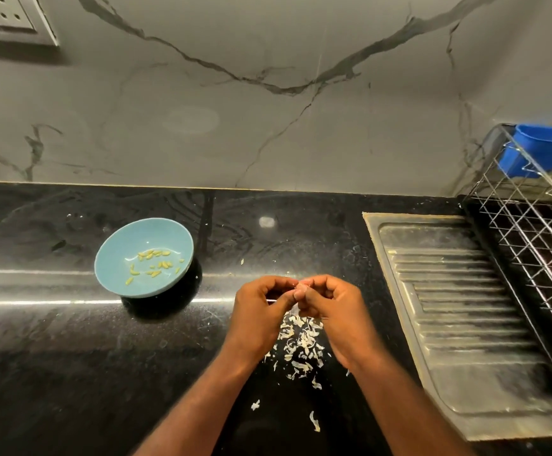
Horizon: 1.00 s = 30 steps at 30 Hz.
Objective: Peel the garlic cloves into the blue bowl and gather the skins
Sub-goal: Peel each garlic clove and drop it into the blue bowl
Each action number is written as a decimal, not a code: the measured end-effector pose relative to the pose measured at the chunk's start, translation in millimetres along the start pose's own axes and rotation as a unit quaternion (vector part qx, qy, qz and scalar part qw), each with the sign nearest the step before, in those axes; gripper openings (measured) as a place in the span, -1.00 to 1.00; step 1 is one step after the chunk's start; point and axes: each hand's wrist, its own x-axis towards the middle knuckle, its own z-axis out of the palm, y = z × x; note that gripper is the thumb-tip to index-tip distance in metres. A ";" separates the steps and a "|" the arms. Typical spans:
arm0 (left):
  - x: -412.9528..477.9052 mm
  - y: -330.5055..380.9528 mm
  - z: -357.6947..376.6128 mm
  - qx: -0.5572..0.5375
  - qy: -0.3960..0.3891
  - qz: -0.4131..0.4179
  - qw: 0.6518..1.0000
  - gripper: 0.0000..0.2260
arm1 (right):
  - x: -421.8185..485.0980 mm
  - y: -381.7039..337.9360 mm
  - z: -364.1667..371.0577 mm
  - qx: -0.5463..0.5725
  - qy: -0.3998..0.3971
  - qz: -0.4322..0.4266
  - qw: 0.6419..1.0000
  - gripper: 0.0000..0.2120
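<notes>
Only the head camera here, looking down at a black counter [54, 357]. Two hands, fingertips pressed together over the counter: the left hand [261, 312] and right hand [330, 311] pinch one small pale garlic clove [301, 286] between them, both clamped on it. It's mostly hidden by the fingers, so how much skin is off, can't tell.

One blue bowl [113, 258] sits well to the left of the hands, tilted a bit on the counter. Inside are peeled cloves [154, 263], yellowish, somewhere near twenty. They're too small and clumped for an exact count.

Right under the hands is one loose pile of white skins [301, 343], with a few stray flakes nearer the camera.

Off to the right: one steel drainboard [459, 324], one wire dish rack [531, 232] beside it, and one bright blue plastic tub [541, 149] in the rack's far corner. What's in the tub doesn't show. One wall socket [11, 14] top left.
</notes>
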 end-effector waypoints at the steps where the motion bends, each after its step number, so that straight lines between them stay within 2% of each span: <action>1: -1.6 3.7 0.3 -0.007 -0.007 0.003 1.000 -0.86 | -3.7 -2.0 -0.9 0.020 0.003 -0.001 1.000 -0.94; 4: -8.6 14.9 2.8 -0.051 -0.029 0.003 0.998 -0.89 | -14.5 -11.5 -1.3 0.066 0.006 -0.021 0.998 -0.96; 10: -19.2 29.7 1.5 -0.109 -0.026 0.025 0.993 -0.93 | -27.4 -25.2 0.6 0.057 0.014 -0.054 0.997 -0.94; 16: -22.6 34.6 -9.2 -0.118 -0.022 0.040 0.992 -0.93 | -32.2 -37.8 -0.5 0.013 -0.024 -0.089 0.996 -0.95; 23: -22.2 45.2 -26.4 -0.212 -0.095 0.018 0.972 -0.87 | -34.3 -52.5 -2.6 0.160 -0.123 -0.014 0.979 -0.85; 30: -22.4 44.0 -26.0 -0.244 -0.092 -0.001 0.965 -0.81 | -31.4 -53.4 1.9 0.196 -0.139 0.017 0.971 -0.88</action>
